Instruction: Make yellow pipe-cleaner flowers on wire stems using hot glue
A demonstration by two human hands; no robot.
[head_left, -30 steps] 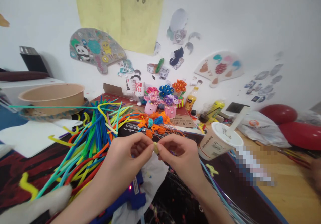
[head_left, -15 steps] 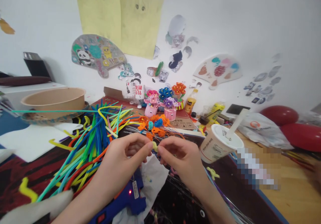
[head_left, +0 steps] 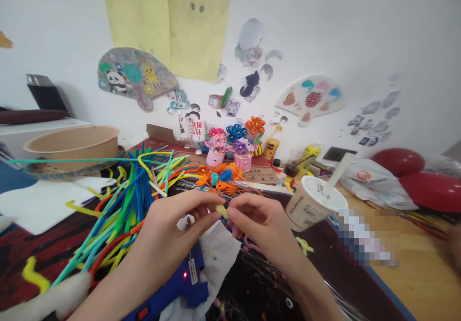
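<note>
Between my fingertips is a short pale yellow piece of pipe cleaner (head_left: 222, 210), bent or curled; its exact shape is too small to tell. My left hand (head_left: 183, 218) pinches its left end with thumb and forefinger. From the other side, my right hand (head_left: 254, 220) grips it the same way. Under my left wrist lies a blue glue gun (head_left: 190, 282) with a red light on, resting on white paper (head_left: 225, 244). Just beyond my hands are orange and blue pipe-cleaner flowers (head_left: 230, 173) on thin stems.
A bundle of coloured pipe cleaners (head_left: 139, 186) spreads to the left, near a round tan basin (head_left: 72, 141). To the right stands a paper cup (head_left: 313, 206) with a straw. Behind are small pink flower pots (head_left: 243, 161), a juice bottle (head_left: 272, 143) and a plastic bag (head_left: 374, 182).
The view has shifted slightly, so the surroundings sit a little further left. Both hands keep their pinch on the yellow piece, which now lies at a flatter angle.
</note>
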